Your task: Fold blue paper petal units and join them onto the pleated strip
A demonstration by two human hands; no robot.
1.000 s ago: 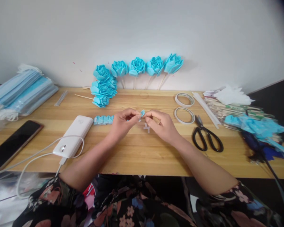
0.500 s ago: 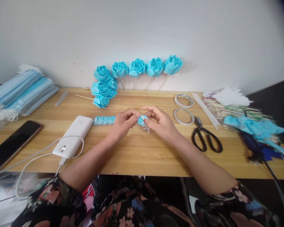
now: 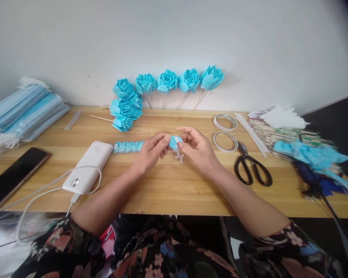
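Soft, matt, cloth-like finish on the small blue folded piece [image 3: 173,144] mid-scene; crinkled, matt petals on the blue rose-shaped flowers [image 3: 167,81] at the far side, over thin pale wooden sticks [image 3: 101,118]. The long yellow-brown wooden tabletop [image 3: 176,189] is smooth and grained. At left, a dark, glass-smooth rectangular phone [image 3: 17,175] and a smooth white plastic-looking power bank [image 3: 94,156]

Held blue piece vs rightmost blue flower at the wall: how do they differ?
Size: the held blue piece is smaller than the rightmost flower.
Build: the piece looks like one small folded bit with a white patch; the flower has many layered petals and a pale stem.
Place: the piece is between the left hand and right hand; the flower stands unheld.
Shared: light blue colour.
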